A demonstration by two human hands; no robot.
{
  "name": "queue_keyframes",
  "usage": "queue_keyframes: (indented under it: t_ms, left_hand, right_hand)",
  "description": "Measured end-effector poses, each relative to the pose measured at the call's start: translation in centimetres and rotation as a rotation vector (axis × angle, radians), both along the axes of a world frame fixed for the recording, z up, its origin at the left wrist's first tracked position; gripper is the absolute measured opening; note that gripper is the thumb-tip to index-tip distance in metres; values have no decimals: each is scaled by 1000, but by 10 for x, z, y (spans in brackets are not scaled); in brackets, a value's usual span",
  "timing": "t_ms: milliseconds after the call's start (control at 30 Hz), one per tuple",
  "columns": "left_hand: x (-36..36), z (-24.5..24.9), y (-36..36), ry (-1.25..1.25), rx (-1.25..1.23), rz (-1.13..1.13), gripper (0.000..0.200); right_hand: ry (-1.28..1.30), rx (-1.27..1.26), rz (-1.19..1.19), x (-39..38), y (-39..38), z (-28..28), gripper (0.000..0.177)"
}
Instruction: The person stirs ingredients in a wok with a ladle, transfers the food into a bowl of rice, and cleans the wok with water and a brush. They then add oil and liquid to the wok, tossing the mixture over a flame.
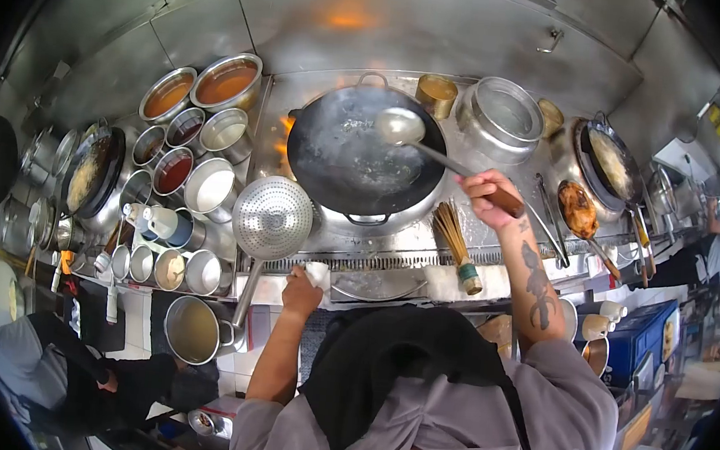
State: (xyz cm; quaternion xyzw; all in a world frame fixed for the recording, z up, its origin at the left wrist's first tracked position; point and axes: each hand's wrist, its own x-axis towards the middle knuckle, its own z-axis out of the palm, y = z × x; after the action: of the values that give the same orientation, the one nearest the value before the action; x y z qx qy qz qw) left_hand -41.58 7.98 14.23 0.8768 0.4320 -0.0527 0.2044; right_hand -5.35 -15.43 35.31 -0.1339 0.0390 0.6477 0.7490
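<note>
My right hand (491,199) is closed round the wooden handle of a long metal ladle (401,127), whose bowl hangs over the right part of a black wok (364,170). Steam rises from the wok, and orange flames show at its left rim. Below the wok, at the counter's front edge, my left hand (302,292) is closed on a white cloth (318,274). A perforated metal strainer (272,218) lies to the left of the cloth, its handle pointing down. A bamboo brush (457,248) lies between the wok and my right forearm.
Bowls of orange liquid (229,81) and several metal containers (211,186) stand at left. A large metal pot (508,110) is behind at right, near a second wok (610,160). People (45,361) are at both sides; a pot (192,328) sits low at left.
</note>
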Motion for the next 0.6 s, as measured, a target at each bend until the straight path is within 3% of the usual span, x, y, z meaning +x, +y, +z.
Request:
queue_keyframes:
  t_ms: [167,233,300,400,433,467,500,600]
  left_hand:
    - [-10,7,2,17,-34,-46,78]
    - [-10,2,-4,4,-11,-36,80]
    - [-9,11,-7,-9,12,-23,82]
    - [-9,46,-14,44,-30,-32,86]
    - [-8,68,-19,21,74,-54,85]
    - [-3,80,-23,-1,176,-76,85]
    - [7,81,-23,-199,205,-166,81]
    - [67,103,-37,-723,356,-432,58]
  right_hand:
    - [-19,-141,109,-12,59,-24,36]
    - [-135,-211,103,-8,78,-35,41]
    - [-184,-237,99,-11,93,-24,33]
    - [-478,-340,192,-7,110,-8,8]
    - [-482,-338,189,-10,112,-2,8]
    - [-713,-491,62,-16,112,4,7]
    - [-941,-643,-69,-20,111,8,7]
    - [-1057,-675,-156,-18,103,13,8]
